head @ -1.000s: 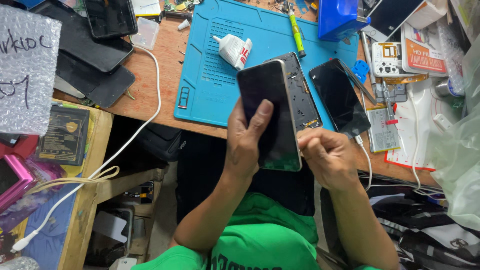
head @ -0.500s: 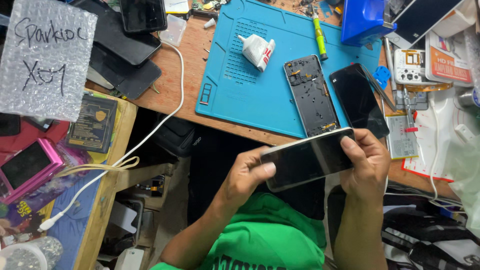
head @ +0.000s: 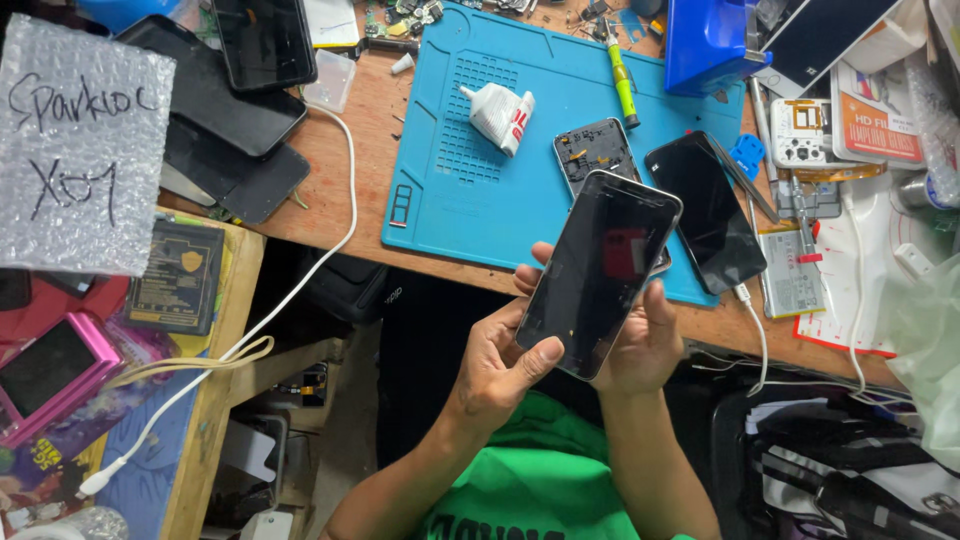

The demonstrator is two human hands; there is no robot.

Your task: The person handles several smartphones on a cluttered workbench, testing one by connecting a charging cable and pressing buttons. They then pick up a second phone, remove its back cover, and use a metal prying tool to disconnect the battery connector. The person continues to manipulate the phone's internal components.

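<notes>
Holding a dark phone screen panel between both hands, the person had it tilted up in front of the chest, glass toward the camera, its top corner overlapping the near edge of the blue mat. The left hand was closed on the panel's lower edge, thumb pressed across the bottom corner; the right hand cupped it from behind, fingers wrapped around the right side. Half a second earlier the same panel lay nearly level across the hands, long side sideways; now it stood closer to upright and slanted, so it had been turned for a look at its face. That suggests inspection rather than fitting. The open phone frame stayed on the mat just behind the panel's top, untouched, with another dark phone beside it at the mat's right edge, a white glue tube and a green tool farther back on the bench.
</notes>
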